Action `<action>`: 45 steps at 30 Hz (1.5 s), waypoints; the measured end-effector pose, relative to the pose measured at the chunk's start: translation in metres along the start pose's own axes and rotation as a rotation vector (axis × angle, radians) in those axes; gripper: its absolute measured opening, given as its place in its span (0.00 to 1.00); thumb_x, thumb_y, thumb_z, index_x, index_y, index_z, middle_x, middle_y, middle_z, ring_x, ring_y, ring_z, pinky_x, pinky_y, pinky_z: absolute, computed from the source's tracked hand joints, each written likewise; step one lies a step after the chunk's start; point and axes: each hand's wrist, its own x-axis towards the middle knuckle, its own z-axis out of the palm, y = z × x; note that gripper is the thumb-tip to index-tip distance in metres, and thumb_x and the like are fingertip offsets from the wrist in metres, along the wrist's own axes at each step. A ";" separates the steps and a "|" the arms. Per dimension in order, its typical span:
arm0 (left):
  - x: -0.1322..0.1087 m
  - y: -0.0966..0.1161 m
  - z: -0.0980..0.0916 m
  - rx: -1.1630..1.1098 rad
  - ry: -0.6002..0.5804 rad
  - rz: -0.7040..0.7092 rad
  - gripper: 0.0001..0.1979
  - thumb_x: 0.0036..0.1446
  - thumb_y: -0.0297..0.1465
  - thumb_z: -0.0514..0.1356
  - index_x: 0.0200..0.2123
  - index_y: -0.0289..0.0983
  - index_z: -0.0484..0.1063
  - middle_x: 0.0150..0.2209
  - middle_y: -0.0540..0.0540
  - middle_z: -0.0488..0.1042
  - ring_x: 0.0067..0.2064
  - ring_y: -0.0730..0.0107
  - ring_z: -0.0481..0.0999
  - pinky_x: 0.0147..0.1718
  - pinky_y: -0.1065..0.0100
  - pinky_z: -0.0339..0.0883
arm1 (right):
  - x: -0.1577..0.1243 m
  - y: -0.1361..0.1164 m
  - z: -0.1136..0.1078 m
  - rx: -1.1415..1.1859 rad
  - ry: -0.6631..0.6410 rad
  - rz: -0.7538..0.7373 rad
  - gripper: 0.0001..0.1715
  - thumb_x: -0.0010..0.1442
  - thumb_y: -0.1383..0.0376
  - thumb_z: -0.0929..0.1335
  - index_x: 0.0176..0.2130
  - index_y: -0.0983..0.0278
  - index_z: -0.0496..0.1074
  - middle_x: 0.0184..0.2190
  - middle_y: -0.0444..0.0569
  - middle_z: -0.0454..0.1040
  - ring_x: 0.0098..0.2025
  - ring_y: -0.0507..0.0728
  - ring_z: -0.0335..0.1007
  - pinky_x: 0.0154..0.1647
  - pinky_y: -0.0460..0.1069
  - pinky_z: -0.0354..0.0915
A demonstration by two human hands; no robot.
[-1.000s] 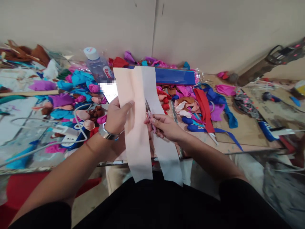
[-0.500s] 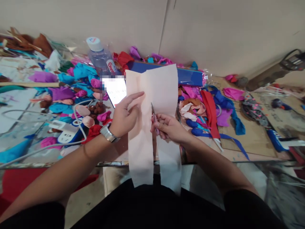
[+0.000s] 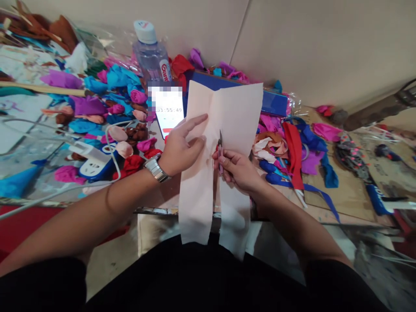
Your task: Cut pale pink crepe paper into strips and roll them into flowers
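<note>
Pale pink sheet (image 3: 238, 110) is held upright over the table edge (image 3: 156, 211), slit from the bottom into two hanging strips. Left hand (image 3: 182, 149) pinches the left strip, thumb in front, index finger stretched out. Right hand (image 3: 238, 169) is curled tight on small scissors (image 3: 220, 147), with the blades nearly closed and the tip up in the slit. The sheet hides part of the blue box (image 3: 274, 103). The phone (image 3: 169, 110) and water bottle (image 3: 151, 54) sit just left of it, with crepe scraps (image 3: 118, 80), a power strip (image 3: 92, 162) and a red strip (image 3: 294, 145) around.

Fabric scraps (image 3: 120, 78) and a phone (image 3: 169, 113) crowd the left; cardboard (image 3: 344, 195) lies bare.
</note>
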 end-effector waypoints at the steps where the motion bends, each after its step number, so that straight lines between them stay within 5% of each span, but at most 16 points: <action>1: 0.000 0.000 0.000 -0.005 0.000 -0.004 0.27 0.60 0.28 0.62 0.63 0.40 0.75 0.63 0.43 0.77 0.65 0.56 0.75 0.68 0.52 0.68 | 0.000 0.001 0.001 0.010 -0.004 0.001 0.23 0.61 0.50 0.76 0.44 0.64 0.76 0.30 0.40 0.76 0.17 0.42 0.57 0.15 0.41 0.47; 45: 0.000 0.000 0.000 -0.099 0.013 -0.062 0.27 0.58 0.28 0.63 0.62 0.40 0.75 0.63 0.42 0.76 0.65 0.53 0.75 0.63 0.54 0.74 | 0.001 0.008 0.008 0.097 -0.017 0.052 0.24 0.59 0.48 0.77 0.41 0.63 0.72 0.29 0.40 0.74 0.17 0.42 0.50 0.17 0.41 0.43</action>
